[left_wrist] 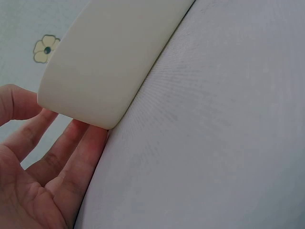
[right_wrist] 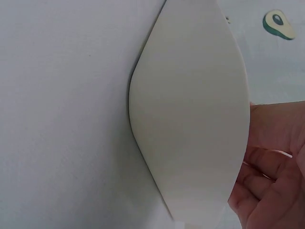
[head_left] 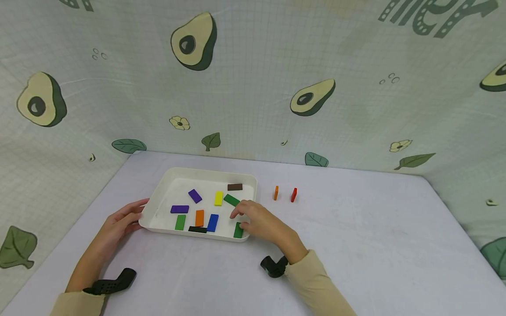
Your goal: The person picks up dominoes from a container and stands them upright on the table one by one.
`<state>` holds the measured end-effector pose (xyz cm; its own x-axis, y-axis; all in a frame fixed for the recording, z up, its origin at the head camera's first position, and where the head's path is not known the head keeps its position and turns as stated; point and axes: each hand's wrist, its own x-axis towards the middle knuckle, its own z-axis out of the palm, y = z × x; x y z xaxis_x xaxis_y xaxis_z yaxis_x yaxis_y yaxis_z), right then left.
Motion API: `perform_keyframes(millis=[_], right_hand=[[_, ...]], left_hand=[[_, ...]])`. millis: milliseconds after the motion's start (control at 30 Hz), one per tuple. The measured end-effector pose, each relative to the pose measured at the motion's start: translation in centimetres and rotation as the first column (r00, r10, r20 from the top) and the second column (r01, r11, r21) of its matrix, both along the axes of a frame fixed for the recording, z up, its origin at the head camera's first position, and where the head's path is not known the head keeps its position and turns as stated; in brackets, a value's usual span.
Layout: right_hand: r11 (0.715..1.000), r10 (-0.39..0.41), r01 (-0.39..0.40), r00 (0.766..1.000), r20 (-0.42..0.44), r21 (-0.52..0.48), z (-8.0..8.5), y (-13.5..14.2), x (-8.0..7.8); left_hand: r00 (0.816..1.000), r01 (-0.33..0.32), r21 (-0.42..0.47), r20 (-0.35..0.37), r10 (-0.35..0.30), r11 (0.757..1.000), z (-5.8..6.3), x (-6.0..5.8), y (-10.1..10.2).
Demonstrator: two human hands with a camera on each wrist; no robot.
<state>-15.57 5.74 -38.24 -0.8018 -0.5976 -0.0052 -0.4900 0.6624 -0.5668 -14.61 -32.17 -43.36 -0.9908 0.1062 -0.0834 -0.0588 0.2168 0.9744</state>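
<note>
A white tray (head_left: 158,226) sits on the table with several coloured blocks in it. At its left end my left hand (head_left: 120,221) rests with extended fingers against the wall; the left wrist view shows the fingertips (left_wrist: 97,136) at the wall's edge. My right hand (head_left: 262,219) reaches over the right end, thumb and bent fingers apart. Its thumb is right by a dark green block (head_left: 238,231) in the near right corner, partly covered by the hand. Another dark green block (head_left: 231,200) lies just beyond the fingers. In the right wrist view the tray wall (right_wrist: 190,109) hides the fingertips.
Also in the tray are a brown block (head_left: 235,187), a yellow block (head_left: 218,199), two purple blocks (head_left: 179,209), a light green block (head_left: 180,222), an orange block (head_left: 199,218), a blue block (head_left: 212,223) and a black block (head_left: 197,229). Right of it stand orange (head_left: 276,193) and red (head_left: 294,195) blocks.
</note>
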Motion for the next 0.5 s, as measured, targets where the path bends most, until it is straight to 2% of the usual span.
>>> perform_keyframes(millis=[200,500], right_hand=[[0.998,0.036,-0.035,0.999,-0.013,0.047,-0.27,-0.18,-0.06],[0.994,0.046,-0.040,0.997,-0.057,0.100,-0.54,-0.44,0.11]], left_hand=[[1.000,-0.005,-0.010,0.002,0.005,1.000,0.14,0.05,0.06],[1.000,-0.010,-0.018,0.009,0.010,1.000,0.10,0.06,0.18]])
